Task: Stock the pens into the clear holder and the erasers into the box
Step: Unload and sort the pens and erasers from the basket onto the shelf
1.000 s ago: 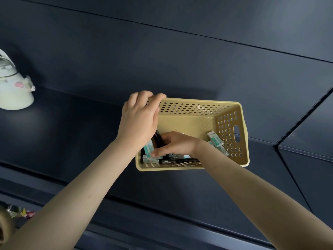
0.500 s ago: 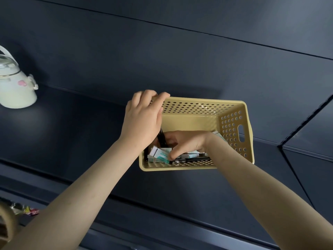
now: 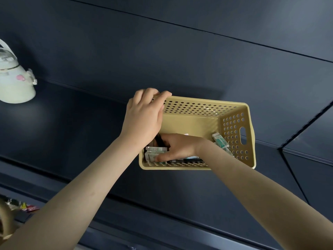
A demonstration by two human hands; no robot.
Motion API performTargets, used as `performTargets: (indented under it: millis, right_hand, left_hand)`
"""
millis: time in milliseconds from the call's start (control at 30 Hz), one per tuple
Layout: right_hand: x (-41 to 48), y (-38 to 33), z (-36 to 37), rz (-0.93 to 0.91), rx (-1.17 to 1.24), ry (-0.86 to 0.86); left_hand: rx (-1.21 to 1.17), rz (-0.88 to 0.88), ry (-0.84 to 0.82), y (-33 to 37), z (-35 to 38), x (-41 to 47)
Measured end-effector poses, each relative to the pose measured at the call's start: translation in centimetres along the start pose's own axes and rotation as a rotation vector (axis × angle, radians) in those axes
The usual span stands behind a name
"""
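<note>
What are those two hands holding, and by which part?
The left hand grips the yellow basket by the rim at one far corner. The right hand lies among the erasers inside; whether it grips one cannot be told.

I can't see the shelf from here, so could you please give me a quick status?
Left hand grips basket rim. Right hand inside, fingers on erasers, grip unclear. Pens lie under its wrist.

Basket mouth: yellow perforated plastic basket (image 3: 198, 109) faces the camera, upper right half open
Left end: left hand (image 3: 144, 116) on rim, right hand (image 3: 178, 147) inside, block it
Shelf: dark blue shelf (image 3: 81, 123) open between basket and white round pot (image 3: 14, 83)
</note>
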State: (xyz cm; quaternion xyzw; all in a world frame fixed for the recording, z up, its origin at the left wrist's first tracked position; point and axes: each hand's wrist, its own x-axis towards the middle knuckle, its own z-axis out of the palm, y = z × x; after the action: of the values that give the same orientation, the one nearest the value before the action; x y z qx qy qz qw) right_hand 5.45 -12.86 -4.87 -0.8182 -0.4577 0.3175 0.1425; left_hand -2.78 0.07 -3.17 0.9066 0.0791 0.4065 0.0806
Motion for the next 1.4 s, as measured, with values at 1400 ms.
performTargets:
  millis: [1400]
  right_hand:
    - [-5.2,3.9,-3.2,0.030,0.848,0.435]
  left_hand:
    - [-0.200,-0.228,-0.384,-1.4,1.4,3.6]
